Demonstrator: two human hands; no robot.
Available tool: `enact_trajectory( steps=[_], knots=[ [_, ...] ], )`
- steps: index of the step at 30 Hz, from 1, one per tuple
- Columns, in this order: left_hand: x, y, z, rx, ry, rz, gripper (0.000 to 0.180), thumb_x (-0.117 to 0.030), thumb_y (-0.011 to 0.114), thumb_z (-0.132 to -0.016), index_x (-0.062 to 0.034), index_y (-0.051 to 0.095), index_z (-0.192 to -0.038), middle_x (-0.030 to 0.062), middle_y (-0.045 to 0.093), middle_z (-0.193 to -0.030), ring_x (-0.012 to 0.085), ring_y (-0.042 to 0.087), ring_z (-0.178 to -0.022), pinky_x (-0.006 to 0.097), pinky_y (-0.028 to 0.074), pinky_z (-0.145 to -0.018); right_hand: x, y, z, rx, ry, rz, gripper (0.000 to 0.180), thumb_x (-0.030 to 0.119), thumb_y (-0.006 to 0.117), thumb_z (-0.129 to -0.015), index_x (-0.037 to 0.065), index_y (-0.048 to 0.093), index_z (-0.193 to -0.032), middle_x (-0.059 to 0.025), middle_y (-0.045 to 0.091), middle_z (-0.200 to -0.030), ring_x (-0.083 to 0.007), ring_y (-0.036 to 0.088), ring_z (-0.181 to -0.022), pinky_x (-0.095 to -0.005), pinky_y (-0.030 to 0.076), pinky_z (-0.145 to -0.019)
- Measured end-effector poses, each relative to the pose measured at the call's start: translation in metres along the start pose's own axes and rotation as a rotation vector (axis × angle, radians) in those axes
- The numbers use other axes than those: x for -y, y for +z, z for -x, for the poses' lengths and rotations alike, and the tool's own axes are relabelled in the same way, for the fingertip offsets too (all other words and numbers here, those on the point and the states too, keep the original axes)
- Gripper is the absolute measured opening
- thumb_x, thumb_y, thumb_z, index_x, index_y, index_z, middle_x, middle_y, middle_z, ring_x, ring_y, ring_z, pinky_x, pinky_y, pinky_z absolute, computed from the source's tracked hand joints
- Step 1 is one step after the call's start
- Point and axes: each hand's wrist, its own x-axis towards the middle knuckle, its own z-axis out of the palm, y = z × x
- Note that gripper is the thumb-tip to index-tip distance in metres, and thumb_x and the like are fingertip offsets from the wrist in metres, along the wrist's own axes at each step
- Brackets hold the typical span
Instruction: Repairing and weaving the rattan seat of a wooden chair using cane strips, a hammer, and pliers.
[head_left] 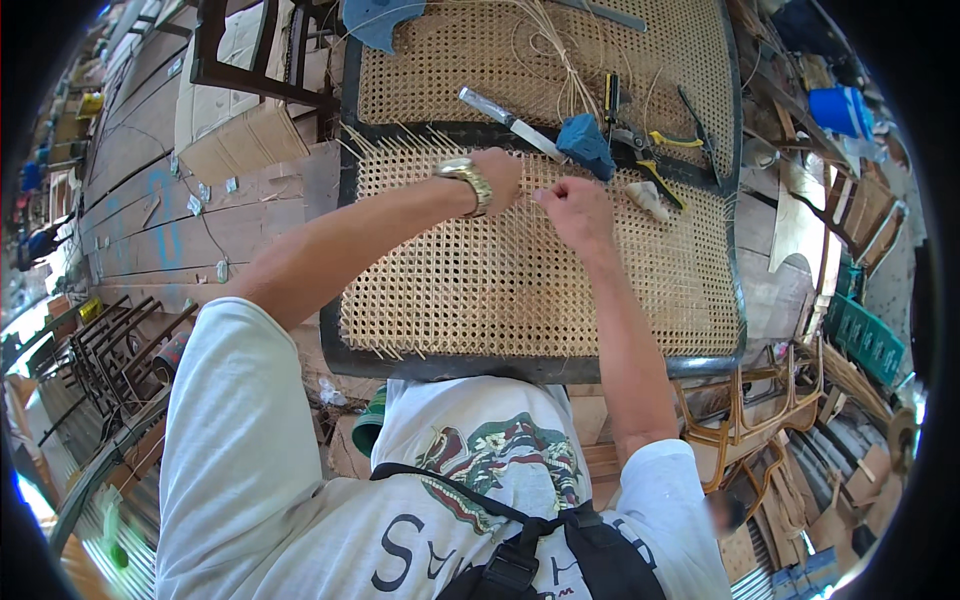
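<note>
A woven cane panel (470, 280) in a dark wooden frame lies before me, with loose strand ends poking out along its left side. Over its upper middle, my left hand (495, 178) is closed, fingertips against the weave and mostly hidden; a gold watch is on that wrist. Just to its right, my right hand (578, 212) pinches thumb and finger together close to the weave. Whatever lies in either pinch is too fine to make out. Beyond the hands are a white-handled tool (510, 122), a crumpled blue cloth (586, 146) and yellow-and-black pliers (655, 175).
A second cane section (430, 85) continues beyond the dark crossbar, with a bundle of loose cane strands (565, 65) on it. A whitish lump (648, 200) rests right of my right hand. Chair frames (735, 425) stand at lower right, a cardboard box (245, 140) at upper left.
</note>
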Motion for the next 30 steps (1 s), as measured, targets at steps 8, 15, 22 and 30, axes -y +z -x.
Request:
enact_trajectory(
  steps=[8,15,22,30],
  knots=[
    [0.031,-0.003,-0.009,0.153,-0.041,0.309,0.055,-0.060,0.060,-0.089,-0.0075,0.074,-0.077,0.0064,0.069,-0.063,0.0195,0.069,-0.060,0.034,0.056,-0.062,0.001,0.023,0.007,-0.098,-0.097,-0.010,0.023,0.032,0.072,-0.081,0.009,0.072,-0.083,-0.0113,0.066,-0.100,-0.0325,0.064,-0.093,-0.0462,0.047,-0.082],
    [0.094,-0.104,0.036,-0.161,-0.151,-0.107,0.044,-0.051,0.065,-0.088,-0.0070,0.069,-0.087,0.0118,0.069,-0.079,0.0280,0.067,-0.071,0.041,0.052,-0.063,0.005,0.028,-0.002,-0.200,-0.199,0.004,0.023,0.026,0.073,-0.085,0.007,0.069,-0.098,-0.0077,0.065,-0.100,-0.0220,0.062,-0.090,-0.0381,0.048,-0.078],
    [0.053,-0.081,0.027,-0.311,-0.064,0.248,0.048,-0.055,0.067,-0.086,-0.0079,0.071,-0.085,0.0107,0.068,-0.070,0.0259,0.066,-0.063,0.040,0.049,-0.058,0.029,-0.008,-0.013,0.043,-0.092,-0.811,0.021,0.024,0.071,-0.092,0.005,0.070,-0.100,-0.0009,0.063,-0.079,-0.0083,0.055,-0.070,-0.0245,0.044,-0.065],
    [0.024,-0.024,0.013,0.049,-0.039,0.030,0.029,-0.035,0.056,-0.094,-0.0130,0.071,-0.104,0.0164,0.072,-0.095,0.0366,0.069,-0.090,0.049,0.054,-0.079,-0.010,0.015,-0.009,-0.190,-0.294,-0.078,0.020,0.023,0.072,-0.083,0.004,0.072,-0.086,-0.0188,0.063,-0.088,-0.0345,0.063,-0.082,-0.0418,0.052,-0.076]
  ],
)
